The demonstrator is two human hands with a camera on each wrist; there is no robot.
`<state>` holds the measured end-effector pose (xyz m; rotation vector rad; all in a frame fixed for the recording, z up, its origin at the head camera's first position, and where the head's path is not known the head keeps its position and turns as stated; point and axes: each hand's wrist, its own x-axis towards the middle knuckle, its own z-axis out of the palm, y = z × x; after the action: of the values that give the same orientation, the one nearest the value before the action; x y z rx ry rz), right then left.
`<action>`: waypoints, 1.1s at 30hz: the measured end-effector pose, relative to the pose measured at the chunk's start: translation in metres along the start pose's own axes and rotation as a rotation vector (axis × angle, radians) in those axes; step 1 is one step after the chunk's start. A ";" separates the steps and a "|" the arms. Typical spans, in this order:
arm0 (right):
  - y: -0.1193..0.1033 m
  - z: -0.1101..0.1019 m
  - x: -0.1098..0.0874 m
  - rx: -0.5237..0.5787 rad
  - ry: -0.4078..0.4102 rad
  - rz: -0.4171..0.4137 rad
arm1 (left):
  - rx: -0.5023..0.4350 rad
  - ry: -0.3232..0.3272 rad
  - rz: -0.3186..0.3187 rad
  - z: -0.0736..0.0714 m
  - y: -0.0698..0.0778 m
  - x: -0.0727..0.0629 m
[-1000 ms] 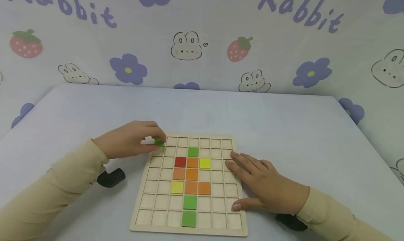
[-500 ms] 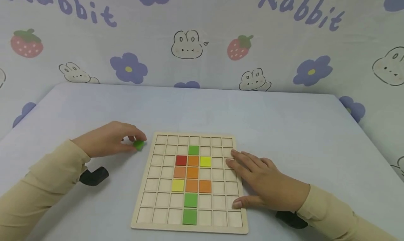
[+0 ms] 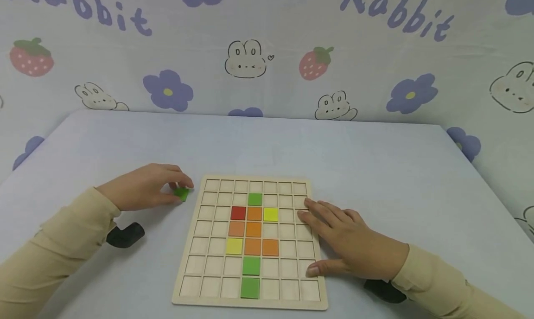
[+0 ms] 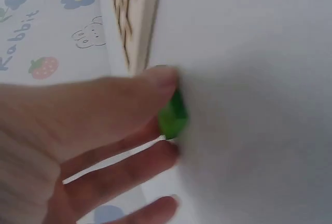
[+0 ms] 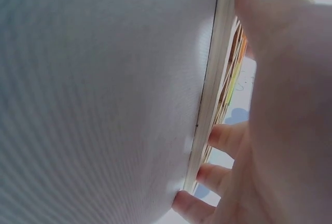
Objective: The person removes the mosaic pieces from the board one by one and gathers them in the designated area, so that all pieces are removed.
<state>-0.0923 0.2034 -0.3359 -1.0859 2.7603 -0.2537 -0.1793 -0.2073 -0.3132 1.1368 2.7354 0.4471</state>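
Observation:
Just left of the wooden grid board (image 3: pixel 189 308), my left hand (image 3: pixel 143 185) pinches a green tile (image 3: pixel 181 194) between thumb and fingers. The left wrist view shows this green tile (image 4: pixel 174 117) tilted beneath the thumb, partly hidden by it. My right hand (image 3: pixel 354 240) rests on the board's right edge with its fingers spread, the thumb lower down on the same rim. Square tiles sit in the middle columns of the grid, among them a red tile (image 3: pixel 238 213), a yellow tile (image 3: pixel 270 214), an orange tile (image 3: pixel 253 229) and a green tile (image 3: pixel 250 288).
A white cloth covers the table (image 3: pixel 267 143) around the board. Behind it stands a patterned backdrop (image 3: pixel 275 27) with rabbits, flowers and strawberries. A black wrist device shows under each forearm, the left one (image 3: pixel 125 235) and the right one (image 3: pixel 384 291).
My left hand has moved left from the board's upper left corner, carrying the green tile off to the side, where the tile now tilts differently. The right hand stays put.

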 end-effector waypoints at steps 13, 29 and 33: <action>0.000 0.001 -0.001 0.024 -0.019 0.018 | 0.008 0.019 0.065 -0.013 0.034 0.046; 0.003 0.000 0.000 0.005 -0.047 0.025 | 0.016 -0.115 0.214 0.013 0.079 0.100; 0.003 0.000 0.001 -0.005 -0.041 0.021 | 0.039 -0.092 0.266 0.018 0.078 0.102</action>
<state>-0.0946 0.2047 -0.3367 -1.0515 2.7357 -0.2189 -0.1946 -0.0790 -0.3066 1.4997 2.5346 0.3634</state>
